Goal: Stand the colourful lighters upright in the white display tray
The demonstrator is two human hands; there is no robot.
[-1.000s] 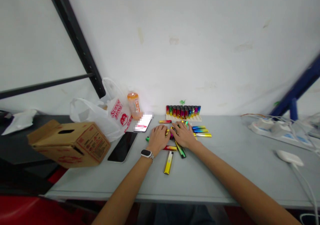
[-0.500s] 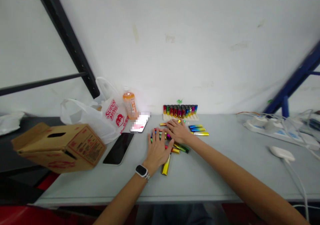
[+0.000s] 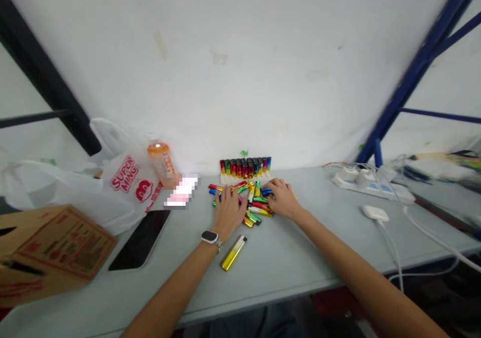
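Note:
My left hand (image 3: 229,211) lies flat, fingers spread, on the left side of a heap of several shiny coloured lighters (image 3: 255,203) on the grey table (image 3: 300,258). My right hand (image 3: 282,198) rests on the right side of the same heap, fingers curved over the lighters. One yellow lighter (image 3: 233,253) lies apart, near my left wrist with its watch. Behind the heap, a white tray (image 3: 246,178) holds a row of upright lighters against the wall.
A black phone (image 3: 141,239) lies left of my hands, with a cardboard box (image 3: 48,250), a white plastic bag (image 3: 112,188) and an orange bottle (image 3: 162,162) beyond it. A power strip (image 3: 372,185), a white charger (image 3: 374,213) and cables sit at the right.
The scattered lighters have been swept together into one heap between my hands. The lighters that lay at the right are now in the pile. The camera has turned to the right.

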